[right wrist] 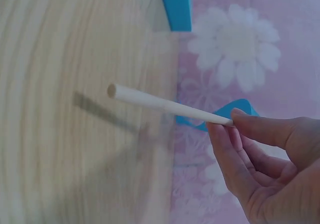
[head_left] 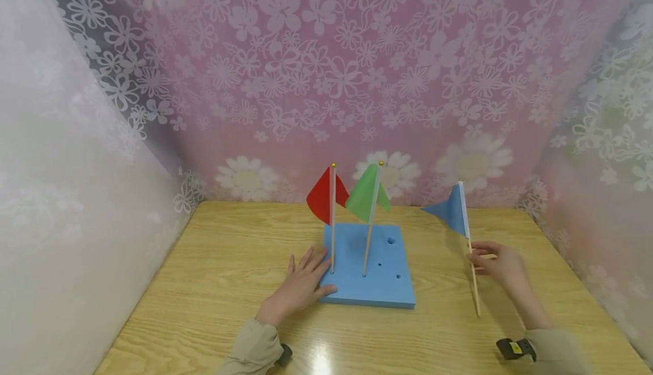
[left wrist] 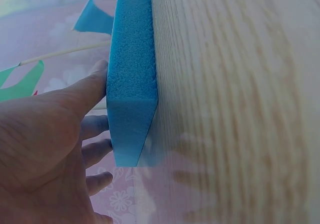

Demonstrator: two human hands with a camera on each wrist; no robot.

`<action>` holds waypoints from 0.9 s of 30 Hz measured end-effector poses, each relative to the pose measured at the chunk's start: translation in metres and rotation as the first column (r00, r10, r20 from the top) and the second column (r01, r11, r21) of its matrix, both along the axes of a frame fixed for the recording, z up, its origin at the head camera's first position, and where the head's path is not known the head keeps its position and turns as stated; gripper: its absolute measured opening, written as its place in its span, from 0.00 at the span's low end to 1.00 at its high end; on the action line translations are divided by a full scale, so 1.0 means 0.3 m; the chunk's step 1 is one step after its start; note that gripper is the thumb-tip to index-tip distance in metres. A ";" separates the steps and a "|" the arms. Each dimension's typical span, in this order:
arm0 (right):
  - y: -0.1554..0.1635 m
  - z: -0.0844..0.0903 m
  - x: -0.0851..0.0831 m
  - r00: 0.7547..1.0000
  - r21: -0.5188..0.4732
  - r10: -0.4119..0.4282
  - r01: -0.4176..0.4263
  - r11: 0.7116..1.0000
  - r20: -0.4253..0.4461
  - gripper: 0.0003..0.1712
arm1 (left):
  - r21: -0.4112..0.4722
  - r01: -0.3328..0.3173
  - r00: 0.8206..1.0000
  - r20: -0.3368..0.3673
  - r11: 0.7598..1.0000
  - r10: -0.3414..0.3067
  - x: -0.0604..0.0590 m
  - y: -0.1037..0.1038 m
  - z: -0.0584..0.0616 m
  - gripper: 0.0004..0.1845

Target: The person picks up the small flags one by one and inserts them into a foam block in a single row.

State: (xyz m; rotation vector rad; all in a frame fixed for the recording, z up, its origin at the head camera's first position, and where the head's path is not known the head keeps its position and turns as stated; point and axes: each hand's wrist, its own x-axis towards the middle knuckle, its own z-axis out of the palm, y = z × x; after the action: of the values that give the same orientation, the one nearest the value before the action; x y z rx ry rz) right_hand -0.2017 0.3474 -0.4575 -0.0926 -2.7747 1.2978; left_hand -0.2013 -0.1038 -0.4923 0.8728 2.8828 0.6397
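Note:
A blue foam block (head_left: 382, 293) lies on the table, with a red flag (head_left: 321, 196) and a green flag (head_left: 364, 194) standing in holes in it, the green one tilted. My left hand (head_left: 301, 284) rests on the block's left edge with fingers extended; in the left wrist view the thumb lies along the foam block (left wrist: 132, 74). To the right of the block, my right hand (head_left: 502, 264) pinches the stick of a blue flag (head_left: 454, 211) between thumb and fingers. The right wrist view shows the bare lower end of that wooden stick (right wrist: 150, 100) above the table.
Several holes of different sizes (head_left: 390, 241) show in the right part of the block. The wooden table (head_left: 229, 239) meets flower-patterned curtains (head_left: 306, 80) at the back and on both sides.

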 end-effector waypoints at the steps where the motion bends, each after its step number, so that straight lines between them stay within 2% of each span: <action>1: -0.016 0.005 -0.002 1.000 -0.016 0.002 -0.002 1.000 -0.007 0.27 | 0.000 0.000 1.000 0.000 1.000 0.000 0.000 0.000 0.000 0.38; 7: -0.112 0.028 -0.019 0.998 -0.097 0.010 -0.016 0.995 -0.061 0.26 | -0.006 0.000 1.000 0.000 1.000 0.000 0.001 0.004 0.004 0.38; 12: -0.187 0.038 -0.037 0.988 -0.174 0.018 -0.045 0.984 -0.154 0.23 | -0.011 -0.003 1.000 0.000 1.000 0.003 0.003 0.004 0.005 0.38; 20: -0.330 0.045 -0.075 0.951 -0.289 -0.030 -0.064 0.955 -0.309 0.19 | 0.000 0.005 1.000 -0.003 1.000 -0.005 0.007 0.001 0.016 0.37; 24: -0.391 0.046 -0.088 0.930 -0.362 -0.037 -0.105 0.926 -0.367 0.16 | 0.003 0.007 1.000 -0.005 1.000 -0.007 0.007 0.001 0.016 0.37; 27: -0.424 0.034 -0.095 0.913 -0.369 -0.020 -0.145 0.918 -0.408 0.16 | 0.002 0.007 1.000 -0.008 1.000 -0.007 0.005 0.001 0.014 0.37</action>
State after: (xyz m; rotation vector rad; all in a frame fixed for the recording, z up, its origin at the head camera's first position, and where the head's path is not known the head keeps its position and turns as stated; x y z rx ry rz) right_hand -0.2303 0.2202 -0.4474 0.2235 -2.1608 1.6560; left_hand -0.1999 -0.1036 -0.4881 0.8870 2.8850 0.6406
